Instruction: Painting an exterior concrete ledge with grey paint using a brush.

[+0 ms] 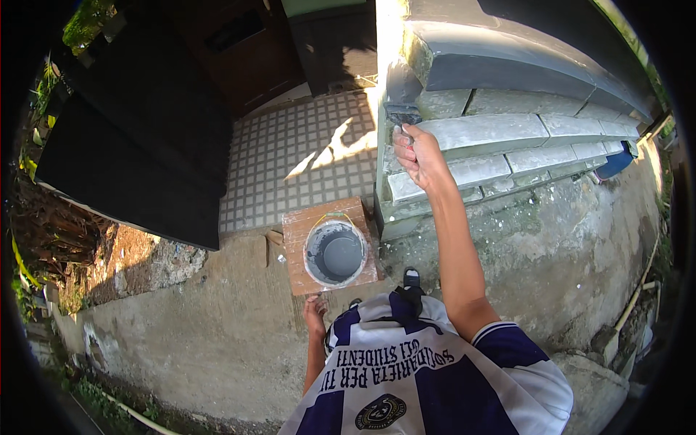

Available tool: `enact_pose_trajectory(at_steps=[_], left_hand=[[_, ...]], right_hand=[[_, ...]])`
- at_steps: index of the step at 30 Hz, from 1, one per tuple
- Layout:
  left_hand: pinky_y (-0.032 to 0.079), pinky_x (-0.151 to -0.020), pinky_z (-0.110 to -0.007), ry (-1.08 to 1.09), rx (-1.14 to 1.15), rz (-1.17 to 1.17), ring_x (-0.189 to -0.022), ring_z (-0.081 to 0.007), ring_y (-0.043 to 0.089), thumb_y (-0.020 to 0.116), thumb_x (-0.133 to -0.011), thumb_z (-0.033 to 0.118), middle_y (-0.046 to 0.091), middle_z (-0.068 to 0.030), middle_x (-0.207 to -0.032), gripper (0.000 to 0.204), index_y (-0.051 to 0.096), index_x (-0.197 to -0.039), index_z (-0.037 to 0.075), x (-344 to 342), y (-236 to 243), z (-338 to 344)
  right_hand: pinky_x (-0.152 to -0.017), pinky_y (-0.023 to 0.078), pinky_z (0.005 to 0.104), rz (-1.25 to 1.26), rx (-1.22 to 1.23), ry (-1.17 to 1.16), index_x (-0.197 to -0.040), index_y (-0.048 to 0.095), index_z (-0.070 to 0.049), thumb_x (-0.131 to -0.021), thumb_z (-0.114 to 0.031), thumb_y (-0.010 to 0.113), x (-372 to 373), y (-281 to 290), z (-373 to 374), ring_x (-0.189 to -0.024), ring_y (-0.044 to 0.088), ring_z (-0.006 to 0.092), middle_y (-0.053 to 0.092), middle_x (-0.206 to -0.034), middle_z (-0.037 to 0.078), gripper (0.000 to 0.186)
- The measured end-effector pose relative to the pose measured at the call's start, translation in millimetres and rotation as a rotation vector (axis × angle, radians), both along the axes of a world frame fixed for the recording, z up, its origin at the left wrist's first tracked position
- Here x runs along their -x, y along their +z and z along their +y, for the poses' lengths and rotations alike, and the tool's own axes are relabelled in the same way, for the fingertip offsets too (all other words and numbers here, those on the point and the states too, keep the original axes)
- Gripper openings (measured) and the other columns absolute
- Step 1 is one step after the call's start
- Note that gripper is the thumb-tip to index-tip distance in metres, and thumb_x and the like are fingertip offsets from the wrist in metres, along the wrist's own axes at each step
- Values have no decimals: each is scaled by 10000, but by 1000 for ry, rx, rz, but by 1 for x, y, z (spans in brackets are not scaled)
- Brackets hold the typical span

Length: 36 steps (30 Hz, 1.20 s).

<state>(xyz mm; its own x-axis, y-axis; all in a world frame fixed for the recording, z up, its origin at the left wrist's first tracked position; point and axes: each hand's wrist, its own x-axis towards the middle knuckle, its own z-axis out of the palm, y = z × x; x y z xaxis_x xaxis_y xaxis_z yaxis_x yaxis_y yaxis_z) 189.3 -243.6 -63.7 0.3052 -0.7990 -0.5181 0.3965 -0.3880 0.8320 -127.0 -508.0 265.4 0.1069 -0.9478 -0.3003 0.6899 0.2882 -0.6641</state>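
My right hand (417, 156) reaches out to the stepped wall (500, 134), its fingers wrapped round the handle of a paintbrush (403, 113). The brush's bristles are dark with grey paint and touch the end face of the wall, where a fresh dark grey patch (403, 81) shows just above them. Down by my side hangs my left hand (315, 313), loosely curled, with nothing visible in it. Near it, a white bucket (310, 230) part-filled with grey paint (339, 255) stands on a brown wooden stool (296, 239); its inner wall is smeared with grey.
Behind the stool lies a checkered tile floor (261, 159), with a dark panel (138, 145) on its left. The upper wall ledge (507, 69) is painted darker grey. A blue object (616, 164) rests by the wall's far right end. Concrete ground (196, 333) surrounds my feet.
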Motion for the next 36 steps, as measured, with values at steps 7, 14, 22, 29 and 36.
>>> enact_pose_trajectory(at_steps=[7, 14, 22, 29, 36], left_hand=[[391, -741, -301, 38, 5, 30, -899, -172, 553, 496, -862, 272, 572, -13, -1132, 170, 521, -978, 150, -6, 0, -2], [426, -678, -275, 59, -12, 13, -861, -166, 588, 482, -882, 265, 583, -31, -1094, 170, 545, -960, 128, -5, -5, 4], [422, -687, -282, 67, -28, 17, -863, -169, 589, 482, -875, 261, 580, -32, -1094, 168, 545, -967, 136, -5, -9, 5], [400, -713, -300, 54, -30, 57, -891, -178, 564, 494, -864, 240, 562, -18, -1138, 171, 530, -999, 141, -7, -13, 4], [398, -717, -288, 62, -11, 45, -897, -174, 560, 491, -869, 251, 569, -7, -1140, 173, 531, -1001, 146, -5, -7, 0]], right_hand=[[-294, 173, 205, 117, 10, -100, -868, 402, -72, -955, -204, 360, -12, -38, 26, -372, 279, 50, 375, -584, -19, 164], [-279, 159, 195, 102, 145, -59, -851, 430, -71, -952, -192, 392, -10, 1, 12, -366, 274, 35, 376, -589, -23, 161], [-278, 161, 195, 97, 45, -97, -885, 420, -73, -958, -205, 382, -6, -33, 23, -371, 269, 34, 369, -588, -23, 156], [-276, 171, 184, 36, 43, 20, -865, 436, -55, -952, -164, 377, 8, 2, 13, -372, 272, 27, 373, -605, -35, 151], [-283, 181, 197, 37, -5, 45, -842, 373, -48, -956, -148, 356, 14, -31, 19, -392, 285, 41, 370, -618, -12, 152]])
